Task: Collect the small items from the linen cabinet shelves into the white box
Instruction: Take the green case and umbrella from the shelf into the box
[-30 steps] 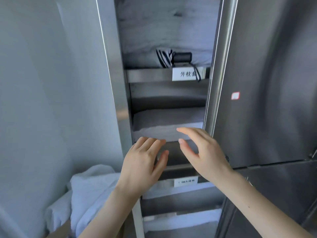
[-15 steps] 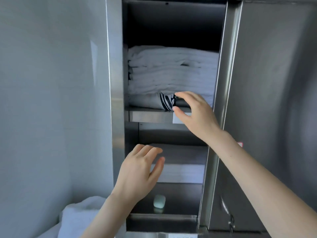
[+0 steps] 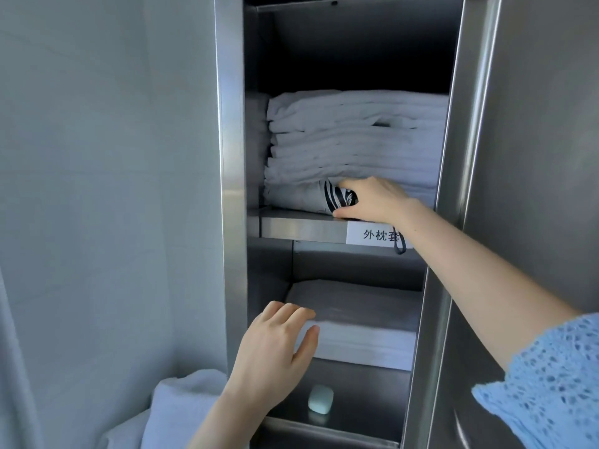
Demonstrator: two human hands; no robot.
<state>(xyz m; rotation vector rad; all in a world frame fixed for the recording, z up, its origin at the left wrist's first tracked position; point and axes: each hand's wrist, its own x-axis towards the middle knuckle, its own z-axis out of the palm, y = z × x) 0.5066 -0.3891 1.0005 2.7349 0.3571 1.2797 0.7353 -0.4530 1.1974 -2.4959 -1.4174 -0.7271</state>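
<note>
Closing since the earlier frame, the right hand (image 3: 372,200) grips the folded striped umbrella (image 3: 337,197) on the labelled shelf (image 3: 301,226) at mid-frame. At lower centre the left hand (image 3: 275,348) hovers, fingers relaxed, above a mint case (image 3: 321,399)

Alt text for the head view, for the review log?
The right hand grips a striped folded umbrella on a steel upper shelf, in front of stacked white linens. The left hand is open before the lower shelf, where a small mint case lies.
</note>
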